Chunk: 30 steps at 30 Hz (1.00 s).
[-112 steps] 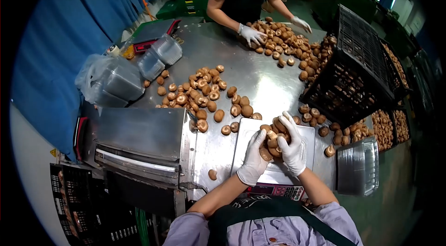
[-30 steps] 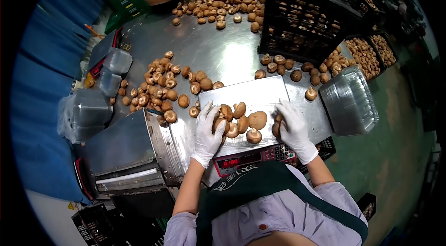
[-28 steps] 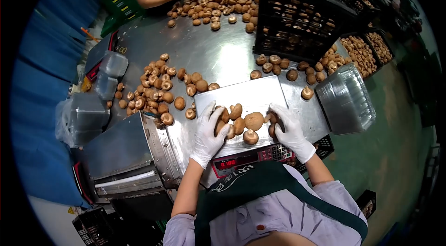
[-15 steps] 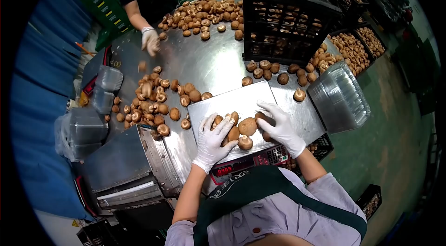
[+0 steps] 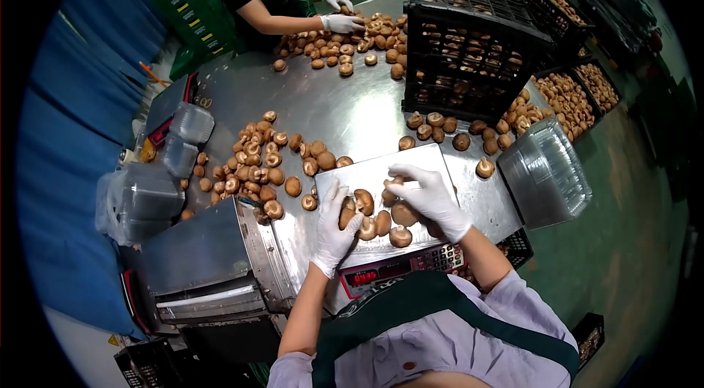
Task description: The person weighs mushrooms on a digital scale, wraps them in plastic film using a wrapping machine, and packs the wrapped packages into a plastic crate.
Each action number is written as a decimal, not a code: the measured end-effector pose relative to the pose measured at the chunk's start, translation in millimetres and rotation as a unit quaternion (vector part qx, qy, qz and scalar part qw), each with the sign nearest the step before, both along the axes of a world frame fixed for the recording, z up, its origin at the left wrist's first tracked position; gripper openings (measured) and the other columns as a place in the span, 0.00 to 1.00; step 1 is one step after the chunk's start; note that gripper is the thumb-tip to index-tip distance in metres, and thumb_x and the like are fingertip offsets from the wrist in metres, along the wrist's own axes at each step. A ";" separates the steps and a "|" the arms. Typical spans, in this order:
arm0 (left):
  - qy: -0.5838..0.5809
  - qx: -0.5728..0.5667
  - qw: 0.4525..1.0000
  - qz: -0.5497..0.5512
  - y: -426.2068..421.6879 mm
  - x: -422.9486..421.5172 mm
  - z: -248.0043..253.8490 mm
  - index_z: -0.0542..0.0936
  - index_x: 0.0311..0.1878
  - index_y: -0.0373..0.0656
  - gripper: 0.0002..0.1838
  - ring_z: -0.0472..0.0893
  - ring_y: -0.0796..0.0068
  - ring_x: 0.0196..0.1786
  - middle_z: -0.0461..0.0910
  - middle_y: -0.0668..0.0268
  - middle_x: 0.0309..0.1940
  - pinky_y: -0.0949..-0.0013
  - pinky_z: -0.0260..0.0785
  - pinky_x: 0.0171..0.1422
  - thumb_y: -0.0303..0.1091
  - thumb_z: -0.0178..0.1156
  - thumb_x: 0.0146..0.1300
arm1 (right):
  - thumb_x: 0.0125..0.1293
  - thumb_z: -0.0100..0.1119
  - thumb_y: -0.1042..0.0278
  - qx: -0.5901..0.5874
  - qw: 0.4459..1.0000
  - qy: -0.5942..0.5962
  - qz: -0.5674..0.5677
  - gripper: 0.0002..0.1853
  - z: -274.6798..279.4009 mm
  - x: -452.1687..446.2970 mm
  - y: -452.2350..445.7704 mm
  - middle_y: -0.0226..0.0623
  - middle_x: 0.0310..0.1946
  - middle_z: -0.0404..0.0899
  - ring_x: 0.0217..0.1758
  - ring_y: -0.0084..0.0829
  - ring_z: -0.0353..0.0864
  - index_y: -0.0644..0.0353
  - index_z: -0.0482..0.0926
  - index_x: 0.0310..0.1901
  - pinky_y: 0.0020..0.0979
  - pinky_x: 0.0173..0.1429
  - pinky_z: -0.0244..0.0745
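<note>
Several brown shiitake mushrooms (image 5: 401,236) lie on the metal pan of a weighing scale (image 5: 350,170), whose red display glows at the front edge. My left hand (image 5: 335,232), in a white glove, rests at the pan's left side with fingers and thumb curled around a mushroom (image 5: 347,215). On the right, my gloved right hand (image 5: 429,201) pinches another mushroom (image 5: 394,184) at its fingertips, above the others. Part of that mushroom is hidden by the fingers. A further mushroom shows under the right wrist.
A mushroom heap (image 5: 253,164) lies left of the scale. Black crates (image 5: 469,58) of mushrooms stand at the back right. Clear plastic trays (image 5: 546,175) are stacked right, more (image 5: 139,201) left. Across the metal table (image 5: 308,105), a co-worker's gloved hands (image 5: 341,23) touch another heap.
My right hand has lifted and shifted left over the pan with a mushroom. The display reading has dropped. The co-worker's hands have come together at the far heap. The view has shifted slightly.
</note>
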State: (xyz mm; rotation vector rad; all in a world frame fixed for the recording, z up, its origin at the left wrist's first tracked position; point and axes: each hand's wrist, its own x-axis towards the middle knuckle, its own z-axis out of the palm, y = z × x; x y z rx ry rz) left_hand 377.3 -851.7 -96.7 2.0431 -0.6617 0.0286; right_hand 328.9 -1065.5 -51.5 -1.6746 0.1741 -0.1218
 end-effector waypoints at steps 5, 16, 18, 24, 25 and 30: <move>-0.088 0.084 0.992 -0.040 -1.4 -4.8 -6.2 0.70 0.61 0.41 0.34 0.65 0.52 0.66 0.65 0.51 0.64 0.57 0.55 0.70 0.39 0.67 0.50 | 0.57 0.64 0.67 -0.217 0.971 -0.031 0.092 0.19 14.7 -45.6 -41.2 0.45 0.41 0.82 0.41 0.34 0.83 0.63 0.78 0.50 0.27 0.50 0.76; -0.206 0.195 0.952 -0.116 -25.7 -4.9 5.4 0.77 0.54 0.47 0.25 0.70 0.56 0.56 0.72 0.57 0.57 0.54 0.52 0.68 0.46 0.61 0.53 | 0.62 0.54 0.50 -0.492 0.864 -0.085 0.062 0.28 -56.8 -55.0 -11.6 0.55 0.63 0.61 0.67 0.52 0.59 0.58 0.70 0.60 0.47 0.68 0.54; -0.187 0.189 0.957 -0.117 -24.0 -3.5 3.0 0.77 0.54 0.46 0.25 0.69 0.55 0.60 0.71 0.56 0.59 0.52 0.51 0.70 0.46 0.61 0.54 | 0.62 0.54 0.51 -0.469 0.876 -0.092 0.069 0.28 -51.6 -55.8 -13.6 0.56 0.63 0.61 0.67 0.52 0.59 0.57 0.70 0.60 0.47 0.68 0.54; 0.027 -0.148 0.988 -0.032 8.9 3.6 -1.1 0.76 0.56 0.40 0.20 0.64 0.56 0.67 0.65 0.53 0.65 0.59 0.54 0.71 0.40 0.54 0.64 | 0.63 0.56 0.64 -0.288 0.950 -0.102 -0.071 0.20 -24.9 -69.8 -32.3 0.51 0.59 0.69 0.62 0.45 0.69 0.62 0.73 0.56 0.37 0.66 0.63; 0.072 -0.185 0.980 0.011 14.0 3.4 0.3 0.76 0.56 0.40 0.19 0.65 0.58 0.66 0.66 0.53 0.64 0.60 0.56 0.70 0.40 0.51 0.68 | 0.63 0.57 0.66 -0.278 0.949 -0.101 -0.108 0.19 -21.4 -73.2 -36.3 0.50 0.56 0.72 0.60 0.44 0.71 0.62 0.74 0.55 0.36 0.64 0.65; 0.137 -0.123 0.976 0.116 58.4 11.2 -19.5 0.78 0.51 0.37 0.14 0.76 0.69 0.54 0.79 0.59 0.49 0.71 0.64 0.62 0.33 0.55 0.67 | 0.63 0.59 0.67 -0.320 0.926 -0.049 -0.195 0.15 -29.4 -94.9 -68.8 0.43 0.47 0.80 0.53 0.37 0.78 0.60 0.77 0.51 0.32 0.58 0.70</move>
